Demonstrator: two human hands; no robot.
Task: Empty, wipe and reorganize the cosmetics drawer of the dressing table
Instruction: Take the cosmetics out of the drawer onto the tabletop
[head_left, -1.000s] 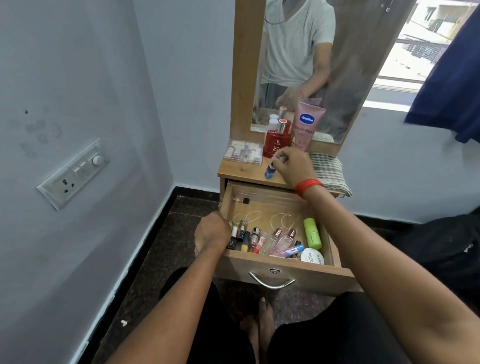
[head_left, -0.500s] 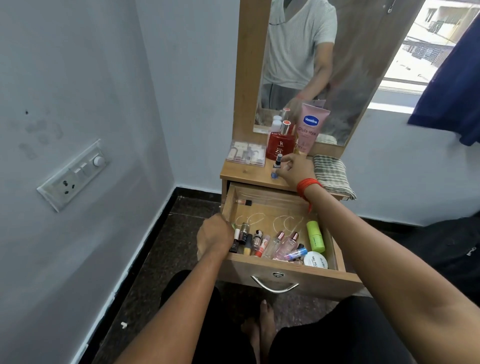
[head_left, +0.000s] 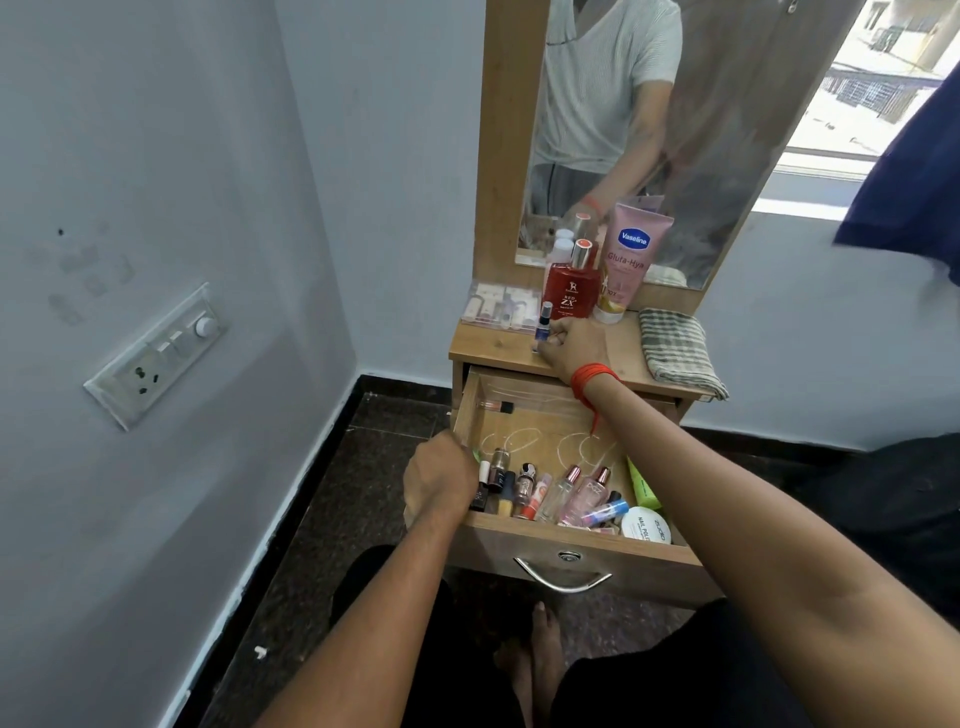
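right hand (head_left: 571, 345) — fingers gripping small blue bottle (head_left: 543, 322) on tabletop (head_left: 493, 345) | left hand (head_left: 439, 480) — curled closed at drawer (head_left: 582, 564) corner

Daylight enters from bright window (head_left: 852, 130) at upper right, overexposed, outdoor detail washed out. Pale blue-grey walls (head_left: 156, 156) evenly lit, soft. Dark speckled stone floor (head_left: 374, 467) dim, low contrast. Tall wood-framed mirror (head_left: 649, 130) shows hazy, smeared reflection. Wide-angle bending: wall edges and mirror frame lean outward toward corners. Dark blue cloth (head_left: 914, 187) at right edge motion-blurred. Small labels in open wooden drawer (head_left: 571, 551) soft, mostly illegible.
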